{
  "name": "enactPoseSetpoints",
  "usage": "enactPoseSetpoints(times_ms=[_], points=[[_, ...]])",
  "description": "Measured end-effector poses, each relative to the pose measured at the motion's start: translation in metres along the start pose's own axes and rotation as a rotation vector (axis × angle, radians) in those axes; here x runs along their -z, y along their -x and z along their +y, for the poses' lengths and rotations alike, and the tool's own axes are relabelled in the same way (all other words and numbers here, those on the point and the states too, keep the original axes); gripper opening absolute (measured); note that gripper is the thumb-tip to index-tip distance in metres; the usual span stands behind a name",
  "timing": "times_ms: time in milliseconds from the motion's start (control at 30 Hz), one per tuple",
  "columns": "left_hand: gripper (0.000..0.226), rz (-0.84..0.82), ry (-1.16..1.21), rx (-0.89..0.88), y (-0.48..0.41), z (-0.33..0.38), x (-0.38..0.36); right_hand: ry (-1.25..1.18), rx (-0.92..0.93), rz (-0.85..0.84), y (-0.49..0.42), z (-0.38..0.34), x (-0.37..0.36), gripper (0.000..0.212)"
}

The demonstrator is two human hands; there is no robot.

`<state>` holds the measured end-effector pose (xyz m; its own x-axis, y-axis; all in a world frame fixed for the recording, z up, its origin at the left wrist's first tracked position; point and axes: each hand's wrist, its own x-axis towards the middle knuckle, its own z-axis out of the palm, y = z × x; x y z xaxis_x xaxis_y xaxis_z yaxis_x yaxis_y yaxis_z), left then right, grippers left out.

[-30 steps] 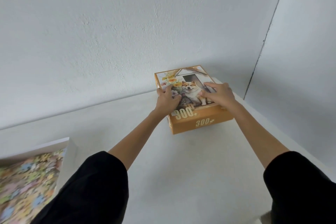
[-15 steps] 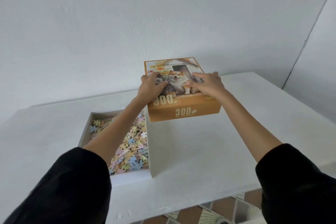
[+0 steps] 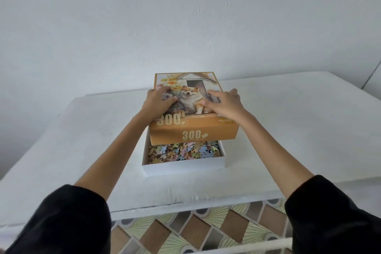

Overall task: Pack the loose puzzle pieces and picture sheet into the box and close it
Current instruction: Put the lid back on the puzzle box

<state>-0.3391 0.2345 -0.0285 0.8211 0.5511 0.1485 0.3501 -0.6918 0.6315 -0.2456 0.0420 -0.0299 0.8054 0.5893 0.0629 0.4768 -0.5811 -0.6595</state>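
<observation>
The lid (image 3: 193,133) sits at frame centre over the far part of the white box base (image 3: 183,168), leaving the near strip uncovered. Whether its far edge touches the rim cannot be told. The left grip (image 3: 159,102) curls over the lid's left edge and the right grip (image 3: 224,105) clasps its right edge, fingers spread on top. The white table (image 3: 299,130) lies bare on both sides of the base, with its front edge near the bottom of the frame. The lid is orange, marked "300", with a dog picture. Pastel puzzle pieces (image 3: 181,152) fill the base.
</observation>
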Motion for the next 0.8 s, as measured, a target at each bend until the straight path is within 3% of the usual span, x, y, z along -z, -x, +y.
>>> enactPoseSetpoints(times_ms=[633,800], points=[[0.053,-0.067,0.039,0.041,0.022,-0.039,-0.003,0.043,-0.037,-0.022,0.012,-0.009,-0.034,0.062],[0.05,-0.153,0.052,0.088,0.028,-0.045,-0.004,0.07,-0.054,-0.08,0.014,-0.01,-0.037,0.061]])
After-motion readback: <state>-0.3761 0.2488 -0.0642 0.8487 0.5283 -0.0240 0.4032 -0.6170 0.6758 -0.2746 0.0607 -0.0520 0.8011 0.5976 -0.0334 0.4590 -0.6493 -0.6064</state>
